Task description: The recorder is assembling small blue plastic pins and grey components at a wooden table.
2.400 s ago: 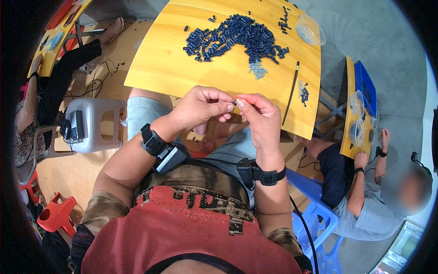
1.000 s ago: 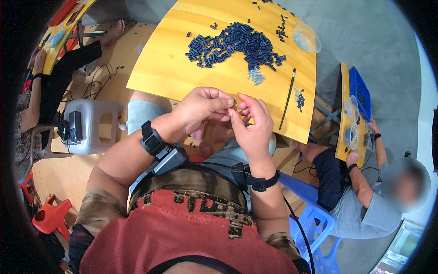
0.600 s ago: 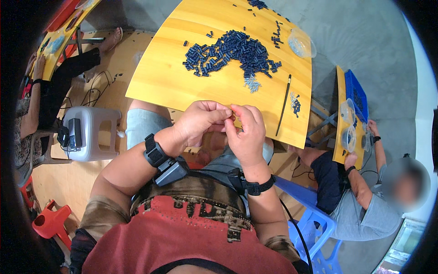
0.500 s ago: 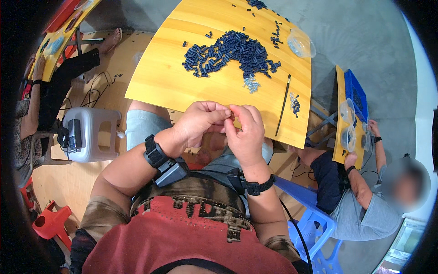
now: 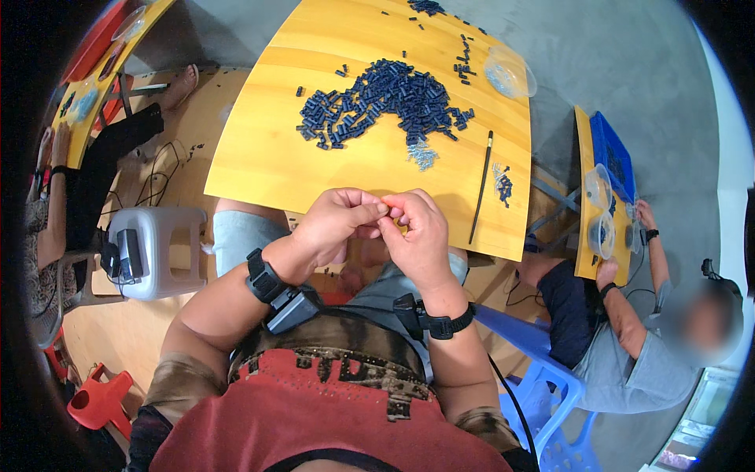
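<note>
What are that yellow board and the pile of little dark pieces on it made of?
The board looks like wood or plywood: faint grain streaks under a smooth yellow finish. The dark pieces seem to be moulded plastic: uniform navy, blocky, slightly glossy. Too small to be sure.

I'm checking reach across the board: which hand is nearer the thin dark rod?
Right. The right hand sits just left of the rod's lower end, apart from it. The left hand is farther left, fingertips meeting the right hand's.
</note>
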`<state>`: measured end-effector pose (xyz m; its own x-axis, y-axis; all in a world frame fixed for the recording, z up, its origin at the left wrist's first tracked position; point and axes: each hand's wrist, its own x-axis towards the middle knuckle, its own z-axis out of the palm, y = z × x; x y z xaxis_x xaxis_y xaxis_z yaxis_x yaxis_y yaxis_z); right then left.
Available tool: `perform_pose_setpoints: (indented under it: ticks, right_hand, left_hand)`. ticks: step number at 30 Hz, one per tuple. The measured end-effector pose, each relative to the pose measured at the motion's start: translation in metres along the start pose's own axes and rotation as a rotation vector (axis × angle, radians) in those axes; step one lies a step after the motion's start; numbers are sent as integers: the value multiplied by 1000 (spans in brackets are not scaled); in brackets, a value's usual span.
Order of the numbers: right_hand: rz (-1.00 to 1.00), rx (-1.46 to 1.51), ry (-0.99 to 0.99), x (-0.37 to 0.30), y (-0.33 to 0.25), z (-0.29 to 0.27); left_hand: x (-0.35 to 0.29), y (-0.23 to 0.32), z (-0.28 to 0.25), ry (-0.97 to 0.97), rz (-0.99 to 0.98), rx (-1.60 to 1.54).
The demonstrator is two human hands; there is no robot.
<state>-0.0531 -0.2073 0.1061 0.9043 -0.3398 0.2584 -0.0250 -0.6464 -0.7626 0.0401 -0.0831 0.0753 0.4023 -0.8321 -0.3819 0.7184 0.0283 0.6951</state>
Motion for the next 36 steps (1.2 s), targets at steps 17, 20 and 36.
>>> perform_pose_setpoints:
  ticks: [17,20,36]
  right_hand:
    - [168,-225,115,55,84,-55]
    - [100,-285,106,80,88,-59]
    - [35,-227,45,133,113,-28]
  left_hand:
    - [57,11,-34,14,229,-98]
    - [59,9,-37,-9,233,-101]
    - [62,13,-39,-60,191,-69]
